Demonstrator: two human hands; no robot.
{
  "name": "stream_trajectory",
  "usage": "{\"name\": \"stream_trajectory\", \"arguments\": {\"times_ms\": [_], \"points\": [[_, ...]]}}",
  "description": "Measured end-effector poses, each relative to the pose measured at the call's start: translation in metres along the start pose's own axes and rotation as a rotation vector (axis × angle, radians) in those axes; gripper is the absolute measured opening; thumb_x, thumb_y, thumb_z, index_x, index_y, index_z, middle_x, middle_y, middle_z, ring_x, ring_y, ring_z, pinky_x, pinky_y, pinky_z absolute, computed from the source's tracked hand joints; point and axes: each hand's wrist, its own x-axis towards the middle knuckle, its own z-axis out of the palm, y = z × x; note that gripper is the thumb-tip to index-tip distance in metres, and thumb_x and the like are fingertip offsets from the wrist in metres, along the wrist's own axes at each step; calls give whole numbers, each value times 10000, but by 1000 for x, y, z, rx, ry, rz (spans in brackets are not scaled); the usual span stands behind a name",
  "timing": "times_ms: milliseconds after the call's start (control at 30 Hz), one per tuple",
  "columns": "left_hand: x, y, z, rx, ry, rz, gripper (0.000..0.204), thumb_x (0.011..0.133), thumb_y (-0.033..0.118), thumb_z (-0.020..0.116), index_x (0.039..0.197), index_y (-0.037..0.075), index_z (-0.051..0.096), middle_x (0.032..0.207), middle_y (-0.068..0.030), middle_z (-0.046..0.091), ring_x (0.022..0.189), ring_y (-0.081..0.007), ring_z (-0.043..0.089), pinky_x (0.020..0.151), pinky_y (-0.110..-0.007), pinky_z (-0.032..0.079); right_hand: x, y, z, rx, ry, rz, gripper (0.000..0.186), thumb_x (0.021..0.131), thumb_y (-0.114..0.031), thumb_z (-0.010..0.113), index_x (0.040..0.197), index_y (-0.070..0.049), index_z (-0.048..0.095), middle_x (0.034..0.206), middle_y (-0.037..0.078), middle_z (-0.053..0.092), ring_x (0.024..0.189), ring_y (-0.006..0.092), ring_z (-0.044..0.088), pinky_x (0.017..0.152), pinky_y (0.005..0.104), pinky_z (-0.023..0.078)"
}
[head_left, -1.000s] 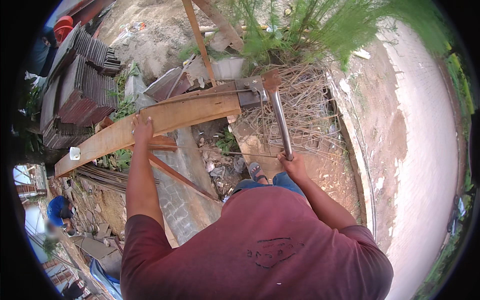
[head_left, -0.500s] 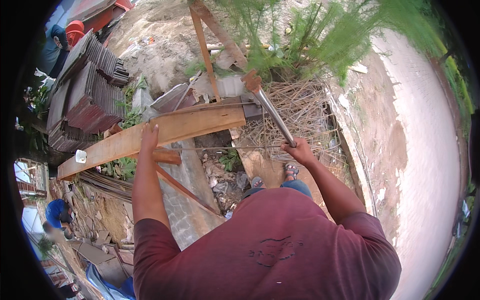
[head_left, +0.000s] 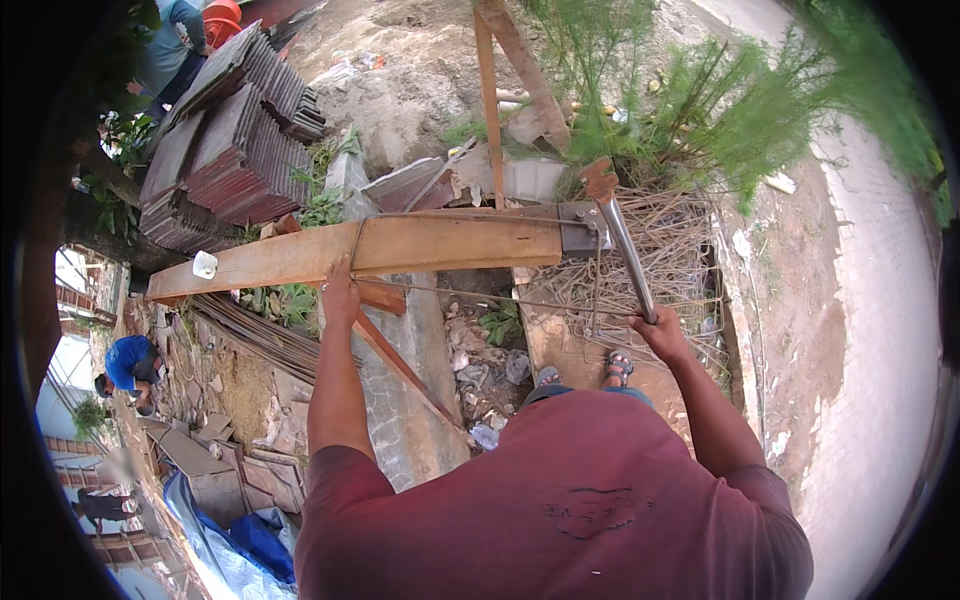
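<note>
A long wooden plank (head_left: 460,242) spans the middle, with a dark metal bracket (head_left: 580,230) at its right end. My left hand (head_left: 340,292) is at the plank's near edge, its fingers closed on a thin bent metal rod (head_left: 440,288) that also crosses the plank's top and runs by the bracket. My right hand (head_left: 660,330) grips the lower end of a silver steel pipe (head_left: 632,262) with a rusty head (head_left: 600,182), angled beside the bracket. Tangled rusty steel bars (head_left: 680,270) lie beneath the pipe.
Stacked corrugated sheets (head_left: 240,160) stand upper left, with a person (head_left: 175,45) behind. Another person in blue (head_left: 130,365) crouches at left, above a blue tarpaulin (head_left: 255,530). Timber props (head_left: 485,100) and a leafy shrub (head_left: 680,100) stand beyond. A paved path (head_left: 870,330) runs at right.
The view has shifted, so the scene sits further right. My left hand has moved to the plank's near edge, and the rod now shows across its top. The pipe has swung slightly.
</note>
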Motion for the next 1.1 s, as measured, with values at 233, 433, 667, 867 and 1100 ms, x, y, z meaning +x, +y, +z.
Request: {"name": "stream_trajectory", "arguments": {"times_ms": [233,433,667,867,1100], "points": [[50,8,-33,-348,63,55,342,848,80,620,1188,51,604,1208,-155,601,1161,-298,541,974,-379,422,29,-57,-49,41,50,-39,212,810,-192,717,827,3,636,652,-7,534,621,85,479,566,277,404],[134,49,-117,-662,-57,-30,224,922,200,584,997,-4,640,739,-36,620,711,-102,582,702,-247,470,94,-105,-106,204,262,-180,221,877,-249,660,879,-29,638,603,-47,486,523,46,421,468,229,325],[142,57,-119,-700,49,-239,208,935,242,540,802,82,551,590,66,390,431,-43,305,385,-227,255,114,-152,-109,655,167,-146,225,879,-223,655,817,-16,591,531,-39,444,432,49,375,406,232,287],[101,37,-40,-820,-445,-864,254,881,259,623,722,120,481,587,57,370,427,-58,300,360,-220,209,122,-78,-53,521,154,167,245,851,-249,677,809,-31,572,516,-40,421,410,56,363,390,237,269],[114,9,0,-675,-475,-865,222,847,245,670,748,105,529,584,33,416,434,-79,355,366,-231,257,140,-48,-16,331,171,315,260,810,-277,696,739,-53,583,503,-33,415,390,76,362,366,267,265]]}}
